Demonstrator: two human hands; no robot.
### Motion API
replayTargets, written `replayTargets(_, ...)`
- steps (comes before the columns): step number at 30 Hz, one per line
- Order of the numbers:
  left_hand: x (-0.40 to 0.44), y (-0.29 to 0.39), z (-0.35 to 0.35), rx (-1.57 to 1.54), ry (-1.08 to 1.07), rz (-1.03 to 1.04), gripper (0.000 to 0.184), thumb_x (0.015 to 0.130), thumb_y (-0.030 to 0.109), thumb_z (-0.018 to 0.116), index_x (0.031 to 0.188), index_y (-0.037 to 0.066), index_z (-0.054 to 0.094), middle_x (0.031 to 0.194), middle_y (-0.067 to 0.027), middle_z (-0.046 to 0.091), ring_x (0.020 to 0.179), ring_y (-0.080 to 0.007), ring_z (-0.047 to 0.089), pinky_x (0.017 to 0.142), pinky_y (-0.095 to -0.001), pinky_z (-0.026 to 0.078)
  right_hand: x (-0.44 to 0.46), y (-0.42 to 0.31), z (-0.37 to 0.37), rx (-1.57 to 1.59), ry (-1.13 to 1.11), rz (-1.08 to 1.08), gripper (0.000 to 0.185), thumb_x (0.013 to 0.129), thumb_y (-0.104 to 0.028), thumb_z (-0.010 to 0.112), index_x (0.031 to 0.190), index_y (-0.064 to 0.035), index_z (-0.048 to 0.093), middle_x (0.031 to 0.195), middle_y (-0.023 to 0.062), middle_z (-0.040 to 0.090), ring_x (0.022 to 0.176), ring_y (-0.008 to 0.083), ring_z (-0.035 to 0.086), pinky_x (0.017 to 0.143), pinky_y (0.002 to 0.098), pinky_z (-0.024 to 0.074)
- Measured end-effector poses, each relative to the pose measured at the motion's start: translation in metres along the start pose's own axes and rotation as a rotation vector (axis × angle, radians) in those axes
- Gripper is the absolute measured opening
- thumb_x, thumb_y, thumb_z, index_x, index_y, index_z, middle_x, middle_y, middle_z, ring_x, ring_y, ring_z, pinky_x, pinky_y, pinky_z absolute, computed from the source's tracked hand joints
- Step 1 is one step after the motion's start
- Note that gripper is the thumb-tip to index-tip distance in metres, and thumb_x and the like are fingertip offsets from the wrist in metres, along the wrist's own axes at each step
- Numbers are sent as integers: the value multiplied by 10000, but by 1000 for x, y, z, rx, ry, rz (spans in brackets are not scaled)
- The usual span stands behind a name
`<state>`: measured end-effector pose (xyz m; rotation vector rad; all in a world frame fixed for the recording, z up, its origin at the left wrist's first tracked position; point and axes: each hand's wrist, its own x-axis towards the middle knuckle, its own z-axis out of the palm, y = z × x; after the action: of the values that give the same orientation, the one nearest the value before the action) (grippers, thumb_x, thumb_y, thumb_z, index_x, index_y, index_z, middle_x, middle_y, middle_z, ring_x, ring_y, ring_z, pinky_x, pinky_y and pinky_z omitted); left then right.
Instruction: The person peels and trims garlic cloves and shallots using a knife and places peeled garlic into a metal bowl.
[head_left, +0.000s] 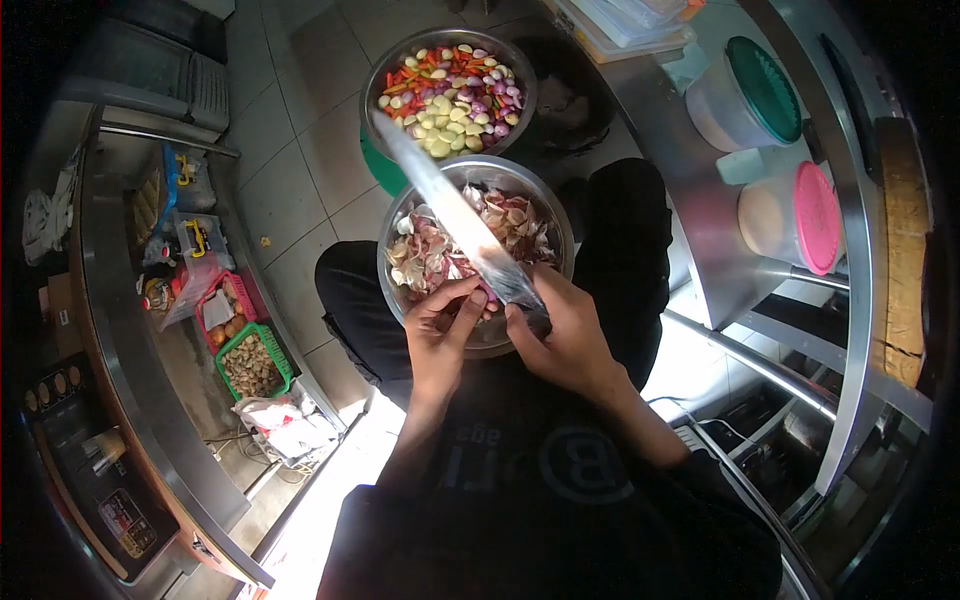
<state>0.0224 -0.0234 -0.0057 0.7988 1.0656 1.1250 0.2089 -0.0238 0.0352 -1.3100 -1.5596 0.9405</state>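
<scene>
My right hand (565, 330) grips a large knife (447, 205), its broad blade slanting up and to the left over a steel bowl (563, 205). Pinched in the fingers of my left hand (443, 325) is a small purple shallot (489, 292), close to the blade's lower end. Dry garlic and shallot skins (425, 250) fill much of this bowl, which sits between my legs. Just beyond it, a second steel bowl (530, 95) contains peeled garlic (437, 122), purple shallots (500, 92) and red and orange chillies (402, 82). The knife tip overlaps that bowl's near left edge in view.
On the left shelf are a green basket (284, 374) of small pale brown pieces, a red basket (246, 290) and clear boxes (200, 240). Tubs with a green lid (765, 92) and a pink lid (818, 218) stand on the right. Tiled floor (290, 160) lies to the left.
</scene>
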Motion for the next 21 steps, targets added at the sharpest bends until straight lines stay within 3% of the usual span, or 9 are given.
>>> replayTargets(8, -1, 5, 3, 50, -21, 5, 241, 995, -22, 781, 1231, -64, 757, 1087, -108, 779, 968, -151, 730, 900, -282, 579, -3, 6, 4, -148, -33, -23, 336, 950, -62, 693, 1247, 37, 573, 1129, 271, 642, 961, 527, 676, 777, 559, 571)
replayTargets(12, -3, 5, 3, 24, -7, -63, 266, 953, -53, 816, 1210, -67, 751, 1131, -109, 773, 1026, -148, 724, 931, -284, 585, -4, 6, 5, -173, -58, 2, 326, 949, -52, 687, 1238, 39, 565, 1117, 275, 637, 938, 527, 676, 761, 563, 573)
replayTargets(21, -1, 2, -3, 21, -7, -5, 279, 934, -91, 817, 1201, -90, 735, 1116, -120, 770, 1014, -169, 743, 943, -300, 615, -5, 4, 1, -107, -129, 40, 335, 949, -69, 679, 1239, 44, 558, 1086, 272, 624, 987, 536, 648, 807, 559, 550)
